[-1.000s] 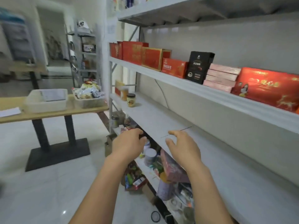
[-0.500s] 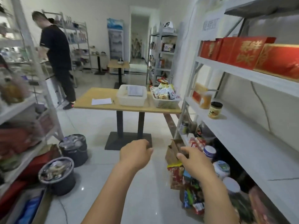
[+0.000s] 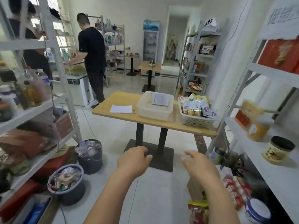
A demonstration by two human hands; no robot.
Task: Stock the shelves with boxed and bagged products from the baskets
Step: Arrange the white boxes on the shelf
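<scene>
Both my hands hang in front of me over the floor and hold nothing. My left hand (image 3: 133, 160) has loosely curled fingers; my right hand (image 3: 196, 164) has its fingers relaxed and slightly spread. Ahead stands a wooden table (image 3: 123, 101). A white perforated basket (image 3: 196, 121) full of bagged snacks sits on its right end. Beside it is a white bin (image 3: 153, 111) with a paper sheet resting on its rim. The grey shelf (image 3: 275, 168) on my right carries a black-lidded jar (image 3: 277, 150) and an orange jar (image 3: 258, 131); red boxes (image 3: 281, 54) stand on the level above.
A person in black (image 3: 93, 50) works at a counter at the back left. Two dark bins (image 3: 90, 156) full of rubbish stand on the floor at the left, beside a stocked left shelf (image 3: 24, 113). Bagged goods and tins crowd the floor-level shelf at lower right.
My view has swung left from the right-hand shelf to the room and the table. Both hands have come away from the shelf edge and now hang over the floor, still holding nothing.
</scene>
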